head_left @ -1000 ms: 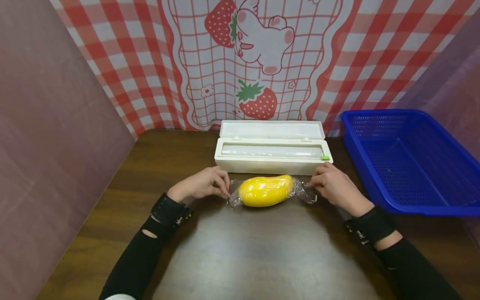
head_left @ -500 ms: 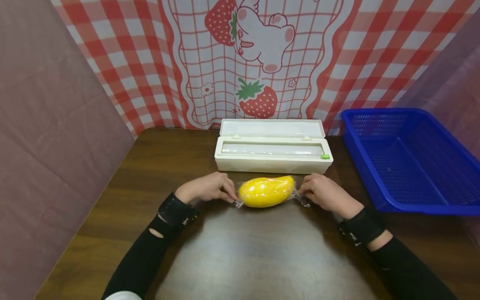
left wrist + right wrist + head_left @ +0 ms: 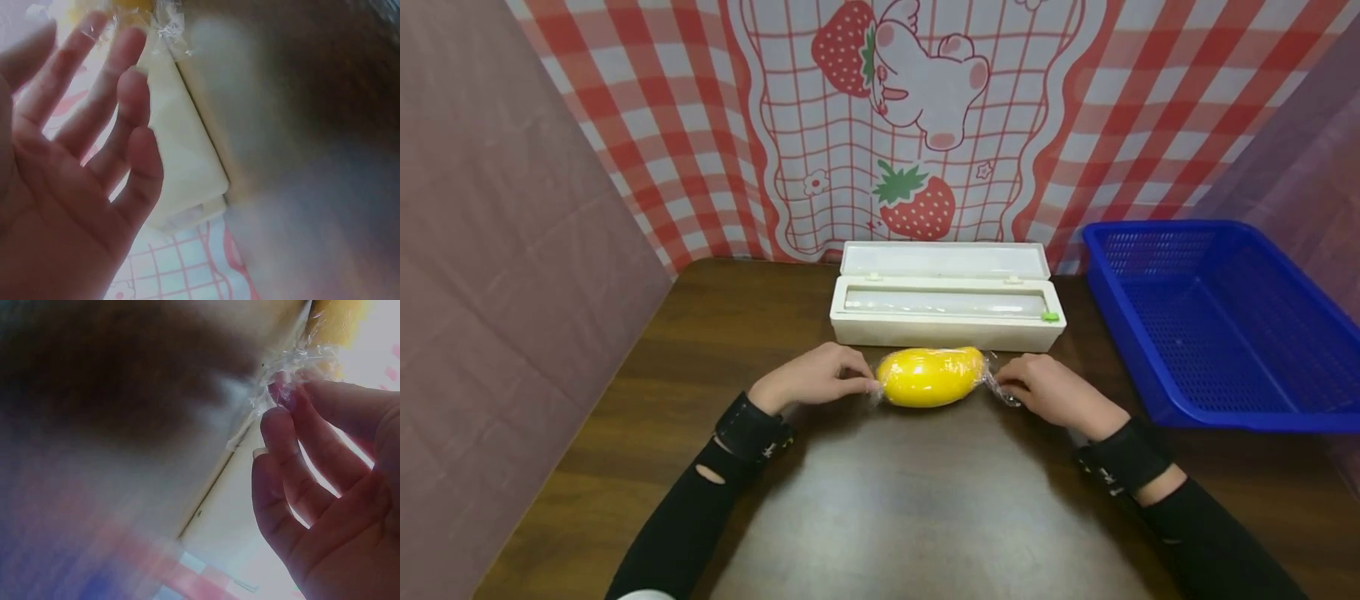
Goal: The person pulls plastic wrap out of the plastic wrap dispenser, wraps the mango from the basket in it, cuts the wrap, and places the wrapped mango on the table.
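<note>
A glossy yellow mango (image 3: 931, 377) lies on the table inside clear cling film, with gathered ends at both sides. My left hand (image 3: 815, 375) is at the film's left end, its fingertips touching it. The left wrist view shows these fingers (image 3: 103, 94) fairly straight and the thumb apart from them. At the other end, my right hand (image 3: 1060, 392) pinches the twisted cling film (image 3: 1002, 392) between thumb and index finger. In the right wrist view, crumpled film (image 3: 294, 372) shows at those fingertips, with the mango blurred behind.
Just behind the mango stands a white cling film dispenser (image 3: 947, 335), lid raised, a roll inside and a green slider (image 3: 1050, 317) at its right. A blue plastic basket (image 3: 1172, 392) stands at the right. A red-and-white checked cloth (image 3: 700, 142) hangs behind the brown table (image 3: 910, 517).
Both hands have moved inward toward the mango. The right-end film has become a tighter twist, and the left-end film is bunched closer to the mango. The mango has turned slightly.
</note>
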Action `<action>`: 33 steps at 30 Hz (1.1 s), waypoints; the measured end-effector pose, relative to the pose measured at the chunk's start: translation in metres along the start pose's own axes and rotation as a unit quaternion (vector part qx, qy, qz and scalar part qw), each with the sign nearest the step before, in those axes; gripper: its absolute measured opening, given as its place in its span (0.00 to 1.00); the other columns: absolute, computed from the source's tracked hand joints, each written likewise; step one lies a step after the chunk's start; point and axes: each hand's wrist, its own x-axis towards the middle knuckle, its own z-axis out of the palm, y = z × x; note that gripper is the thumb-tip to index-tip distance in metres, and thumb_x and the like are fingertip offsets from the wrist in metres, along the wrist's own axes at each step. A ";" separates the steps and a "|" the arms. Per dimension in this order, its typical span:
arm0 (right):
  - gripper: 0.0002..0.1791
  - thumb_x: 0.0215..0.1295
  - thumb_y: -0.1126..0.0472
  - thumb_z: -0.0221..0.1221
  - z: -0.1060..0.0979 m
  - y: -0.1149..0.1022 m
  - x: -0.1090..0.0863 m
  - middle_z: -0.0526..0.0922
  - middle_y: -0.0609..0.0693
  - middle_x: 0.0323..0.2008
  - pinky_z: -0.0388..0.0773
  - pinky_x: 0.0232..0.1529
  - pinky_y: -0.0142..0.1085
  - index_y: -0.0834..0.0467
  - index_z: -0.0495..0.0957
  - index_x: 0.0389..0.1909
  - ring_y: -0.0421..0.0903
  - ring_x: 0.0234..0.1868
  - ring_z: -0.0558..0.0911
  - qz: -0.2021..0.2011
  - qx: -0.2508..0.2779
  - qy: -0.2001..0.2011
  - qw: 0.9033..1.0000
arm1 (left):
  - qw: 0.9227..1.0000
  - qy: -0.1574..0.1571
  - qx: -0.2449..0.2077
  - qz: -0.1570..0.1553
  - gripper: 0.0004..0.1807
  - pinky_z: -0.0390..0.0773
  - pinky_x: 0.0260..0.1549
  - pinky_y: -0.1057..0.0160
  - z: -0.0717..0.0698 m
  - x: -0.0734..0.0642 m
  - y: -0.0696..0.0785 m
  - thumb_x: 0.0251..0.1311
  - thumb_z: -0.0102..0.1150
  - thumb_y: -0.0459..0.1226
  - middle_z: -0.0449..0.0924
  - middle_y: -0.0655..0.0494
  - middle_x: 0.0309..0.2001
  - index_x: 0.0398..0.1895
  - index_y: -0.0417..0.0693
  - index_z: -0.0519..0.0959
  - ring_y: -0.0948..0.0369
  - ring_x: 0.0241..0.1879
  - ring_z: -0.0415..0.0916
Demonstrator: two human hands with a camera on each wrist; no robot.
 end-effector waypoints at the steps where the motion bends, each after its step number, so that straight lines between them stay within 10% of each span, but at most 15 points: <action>1: 0.06 0.57 0.63 0.60 -0.001 0.000 0.000 0.77 0.38 0.31 0.73 0.35 0.35 0.51 0.80 0.36 0.36 0.32 0.74 0.008 0.002 -0.002 1.000 | 1.000 0.010 0.008 -0.002 0.12 0.72 0.31 0.68 -0.001 0.000 0.000 0.58 0.54 0.55 0.78 0.68 0.30 0.37 0.64 0.82 0.69 0.29 0.69; 17: 0.10 0.55 0.64 0.61 -0.014 0.007 0.002 0.77 0.50 0.38 0.73 0.42 0.44 0.57 0.81 0.39 0.46 0.40 0.75 0.008 -0.041 0.111 0.993 | 0.975 0.162 0.116 -0.094 0.18 0.71 0.37 0.64 -0.013 0.004 0.008 0.58 0.55 0.54 0.75 0.63 0.40 0.45 0.56 0.79 0.64 0.39 0.69; 24: 0.18 0.59 0.53 0.59 -0.013 -0.008 0.022 0.77 0.49 0.43 0.71 0.46 0.43 0.56 0.77 0.48 0.45 0.45 0.73 -0.011 -0.010 0.131 0.991 | 0.974 0.127 0.171 -0.074 0.32 0.69 0.47 0.59 -0.006 0.027 0.028 0.53 0.52 0.63 0.72 0.58 0.53 0.55 0.55 0.73 0.61 0.50 0.66; 33: 0.43 0.46 0.36 0.63 0.001 -0.031 0.050 0.71 0.53 0.55 0.65 0.55 0.43 0.59 0.68 0.59 0.47 0.55 0.67 -0.033 -0.003 0.026 0.999 | 0.956 0.064 0.279 -0.061 0.52 0.65 0.52 0.59 0.026 0.053 0.047 0.41 0.49 0.73 0.63 0.52 0.60 0.66 0.50 0.60 0.54 0.55 0.61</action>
